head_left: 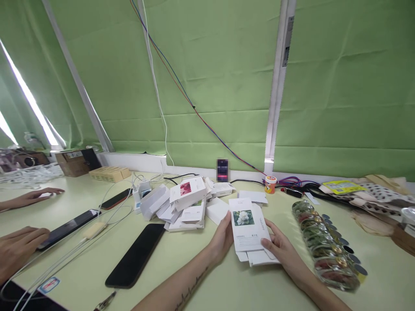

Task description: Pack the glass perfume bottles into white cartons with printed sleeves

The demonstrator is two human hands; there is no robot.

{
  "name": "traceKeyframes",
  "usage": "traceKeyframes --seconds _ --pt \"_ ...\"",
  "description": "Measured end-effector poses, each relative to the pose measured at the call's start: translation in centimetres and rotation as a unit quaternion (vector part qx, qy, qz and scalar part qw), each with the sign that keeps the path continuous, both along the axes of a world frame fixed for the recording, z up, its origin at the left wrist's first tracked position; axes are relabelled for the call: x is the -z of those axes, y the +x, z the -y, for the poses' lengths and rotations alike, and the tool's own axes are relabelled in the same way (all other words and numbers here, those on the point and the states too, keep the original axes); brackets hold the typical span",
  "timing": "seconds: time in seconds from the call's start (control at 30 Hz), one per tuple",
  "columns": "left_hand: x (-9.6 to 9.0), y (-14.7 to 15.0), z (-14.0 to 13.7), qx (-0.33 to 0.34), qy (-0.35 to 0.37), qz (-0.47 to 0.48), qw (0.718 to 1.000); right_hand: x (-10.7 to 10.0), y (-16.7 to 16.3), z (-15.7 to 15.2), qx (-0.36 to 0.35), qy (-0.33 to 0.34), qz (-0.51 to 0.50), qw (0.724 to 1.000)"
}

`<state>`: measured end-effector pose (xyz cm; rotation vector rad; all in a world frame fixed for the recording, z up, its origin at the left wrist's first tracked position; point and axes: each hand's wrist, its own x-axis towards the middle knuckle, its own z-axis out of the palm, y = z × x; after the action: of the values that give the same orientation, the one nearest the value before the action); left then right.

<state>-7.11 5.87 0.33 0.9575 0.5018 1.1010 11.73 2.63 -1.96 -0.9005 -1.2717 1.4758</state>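
A white paper box printed with a white flower is between my two hands, with more white card flaps or boxes under it. My left hand is closed on its left edge. On the lower right side, my right hand grips it with the thumb on the front. Left of the hands lies a heap of white boxes, the top one showing a red flower. To the right stands a row of clear containers with green and red contents, and round discs beside them.
A black phone lies left of my forearm. Another person's hands are at the left, by a second phone and white cables. An orange tub and a propped phone stand at the back.
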Motion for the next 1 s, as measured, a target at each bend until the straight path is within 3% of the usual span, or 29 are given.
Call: traceKeyframes --seconds 0.13,0.23,0.33,0.47,0.63,0.87,1.0 --pt "0.3 -0.1 0.1 0.053 0.0 -0.004 0.999 0.0 0.2 -0.2 0.031 0.016 0.024 0.999" --pt "0.6 -0.2 -0.1 0.04 0.009 -0.035 0.999 -0.2 0.1 0.0 0.037 0.067 0.057 0.995" --pt "0.9 -0.3 -0.4 0.002 0.026 -0.058 0.998 -0.2 -0.2 0.4 0.0 0.088 0.075 0.993" --pt "1.3 -0.2 -0.8 -0.048 0.03 -0.069 0.996 -0.2 -0.4 0.6 -0.002 0.052 0.041 0.998" --pt "1.5 -0.1 -0.7 -0.033 0.022 -0.058 0.997 -0.1 -0.1 0.4 0.049 0.03 -0.048 0.997" --pt "1.7 0.1 -0.5 -0.016 0.03 -0.074 0.997 0.0 0.1 0.7 -0.033 0.039 -0.001 0.999" --pt "1.1 0.2 0.0 0.007 0.068 -0.087 0.994 0.2 0.0 0.5 -0.001 0.002 -0.007 1.0"
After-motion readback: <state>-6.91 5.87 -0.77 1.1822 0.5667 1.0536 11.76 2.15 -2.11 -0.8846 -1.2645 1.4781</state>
